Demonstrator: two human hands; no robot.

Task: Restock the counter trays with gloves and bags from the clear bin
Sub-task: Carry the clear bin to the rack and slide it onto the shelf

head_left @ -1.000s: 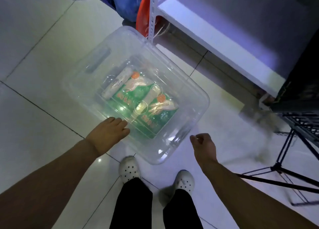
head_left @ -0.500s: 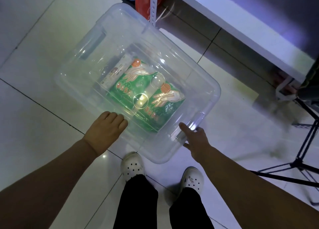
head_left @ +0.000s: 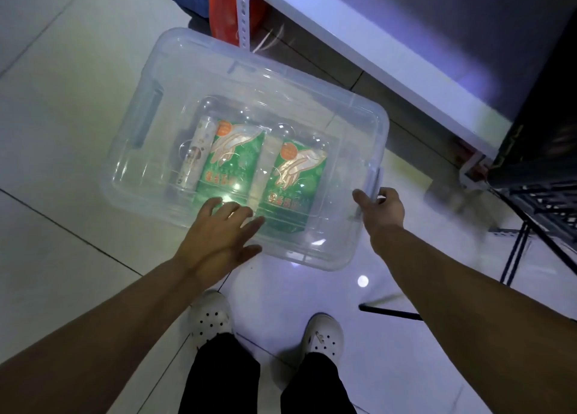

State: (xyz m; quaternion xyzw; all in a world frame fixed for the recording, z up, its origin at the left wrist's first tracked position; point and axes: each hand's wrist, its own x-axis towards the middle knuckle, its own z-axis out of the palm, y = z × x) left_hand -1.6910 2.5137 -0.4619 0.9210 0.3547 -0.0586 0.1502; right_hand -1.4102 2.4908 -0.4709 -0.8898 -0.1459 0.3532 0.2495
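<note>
- The person stood over the clear bin [head_left: 243,151] on the tiled floor [head_left: 62,132], its lid on.
- The left hand [head_left: 223,226] lay flat and spread on the lid; the right hand [head_left: 379,207] curled around the latch [head_left: 373,178] at the bin's end.
- Opening was the step in hand, I judged; next, that latch needed releasing, then the far one.
- Inside lay two green glove packs [head_left: 293,176] and one pale roll [head_left: 196,154].
- Beyond stood a white shelf [head_left: 359,39].

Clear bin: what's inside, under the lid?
Through the clear bin lid: two green glove packs and a white roll beside them. Anything beneath the packs is covered.
</note>
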